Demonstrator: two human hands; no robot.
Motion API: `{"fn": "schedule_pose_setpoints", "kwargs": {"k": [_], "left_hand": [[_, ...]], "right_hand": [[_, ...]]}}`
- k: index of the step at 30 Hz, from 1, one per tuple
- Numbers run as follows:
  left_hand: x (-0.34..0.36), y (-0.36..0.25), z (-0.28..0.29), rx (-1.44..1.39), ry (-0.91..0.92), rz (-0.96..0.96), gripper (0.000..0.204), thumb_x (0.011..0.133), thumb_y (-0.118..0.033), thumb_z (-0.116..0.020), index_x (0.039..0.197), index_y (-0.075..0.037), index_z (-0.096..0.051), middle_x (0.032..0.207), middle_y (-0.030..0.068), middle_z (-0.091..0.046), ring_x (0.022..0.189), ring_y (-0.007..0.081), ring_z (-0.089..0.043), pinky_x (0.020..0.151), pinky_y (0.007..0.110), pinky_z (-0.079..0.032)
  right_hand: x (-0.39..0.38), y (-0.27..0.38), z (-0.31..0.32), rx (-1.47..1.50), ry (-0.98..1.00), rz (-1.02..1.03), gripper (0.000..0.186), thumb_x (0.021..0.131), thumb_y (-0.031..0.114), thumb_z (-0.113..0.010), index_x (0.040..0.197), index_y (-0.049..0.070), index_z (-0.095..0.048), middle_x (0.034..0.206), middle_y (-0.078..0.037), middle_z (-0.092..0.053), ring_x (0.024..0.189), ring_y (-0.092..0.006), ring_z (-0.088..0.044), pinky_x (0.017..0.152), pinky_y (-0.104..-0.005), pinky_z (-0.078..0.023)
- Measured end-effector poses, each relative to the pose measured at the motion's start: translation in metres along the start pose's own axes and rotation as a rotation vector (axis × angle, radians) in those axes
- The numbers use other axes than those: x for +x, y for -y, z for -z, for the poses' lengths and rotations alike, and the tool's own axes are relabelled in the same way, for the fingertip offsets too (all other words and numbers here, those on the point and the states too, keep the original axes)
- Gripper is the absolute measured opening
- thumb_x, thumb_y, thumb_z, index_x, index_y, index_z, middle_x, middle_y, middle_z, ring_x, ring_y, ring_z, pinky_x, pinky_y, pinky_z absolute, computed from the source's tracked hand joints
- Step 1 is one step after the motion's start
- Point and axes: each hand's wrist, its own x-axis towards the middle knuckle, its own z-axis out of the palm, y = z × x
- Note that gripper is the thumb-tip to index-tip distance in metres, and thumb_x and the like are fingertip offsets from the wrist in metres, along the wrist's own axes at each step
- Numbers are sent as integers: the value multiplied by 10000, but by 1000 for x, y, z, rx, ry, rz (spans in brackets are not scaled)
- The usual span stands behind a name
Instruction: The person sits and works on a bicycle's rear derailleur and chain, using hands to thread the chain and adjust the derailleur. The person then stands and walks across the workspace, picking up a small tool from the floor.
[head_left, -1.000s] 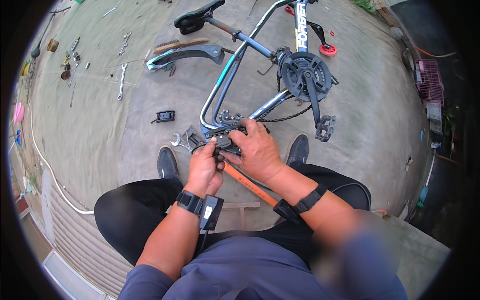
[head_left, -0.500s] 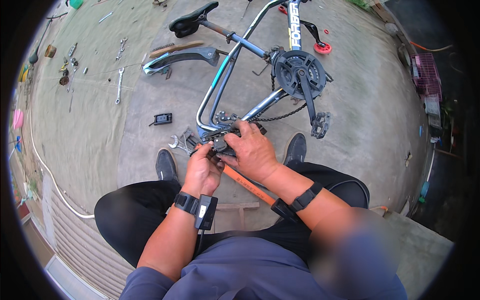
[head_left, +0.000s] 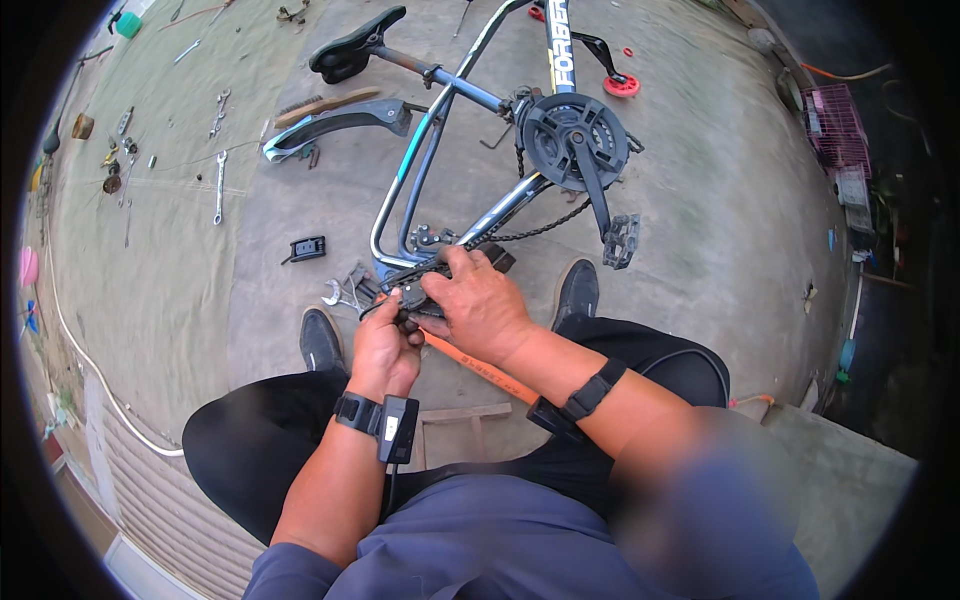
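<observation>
A bicycle frame [head_left: 440,130] lies on the concrete ahead of me, with its black saddle [head_left: 352,48], chainring [head_left: 575,140], crank and pedal [head_left: 620,240]. My left hand [head_left: 385,345] and my right hand [head_left: 480,305] meet at the frame's rear end, both closed on a small black part [head_left: 415,295] with the chain [head_left: 540,228] beside it. What the fingers pinch inside is hidden. An orange-handled tool [head_left: 475,362] lies under my right wrist.
Wrenches [head_left: 345,292] and a small black box [head_left: 308,248] lie by my left shoe [head_left: 322,340]. A mudguard [head_left: 335,125] rests left of the frame. More spanners [head_left: 219,185] and small parts are scattered far left. A pink crate [head_left: 830,115] stands at right.
The view has shifted slightly, so the bicycle sits a little higher. Both hands stay on the black part at the rear of the frame, with small finger movements.
</observation>
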Motion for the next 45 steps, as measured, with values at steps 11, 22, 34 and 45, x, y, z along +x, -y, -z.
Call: {"fn": "schedule_pose_setpoints", "kwargs": {"k": [11,22,34,45], "left_hand": [[0,8,1,-31,45,-39,177,1065,-269,-597,1102,-101,-639,955,9,-687,782,136,-619,669,281,-485],[-3,0,5,-69,143,1,196,1052,-209,-550,1154,-70,-643,1046,22,-707,873,157,-651,793,298,-535],[0,0,-1,-25,-7,-7,56,1044,-199,-619,1013,-154,-604,837,-16,-621,676,125,-574,597,289,-416],[3,4,0,-33,-25,-21,101,1036,-225,-651,1016,-140,-603,775,-5,-600,610,132,-531,563,288,-397]], "right_hand": [[2,-2,-3,6,-53,-5,411,774,367,-839,1012,105,-629,1244,-177,-563,1073,-383,-612,843,-465,-577],[1,0,2,-9,-8,-22,410,766,356,-845,1006,110,-622,1245,-175,-554,1063,-379,-617,836,-465,-580],[3,3,5,-51,74,-31,398,774,369,-837,1021,125,-642,1266,-168,-565,1075,-361,-628,797,-451,-602],[3,5,4,-62,95,-28,405,769,367,-842,1026,126,-644,1279,-168,-575,1075,-368,-632,815,-457,-598]]}}
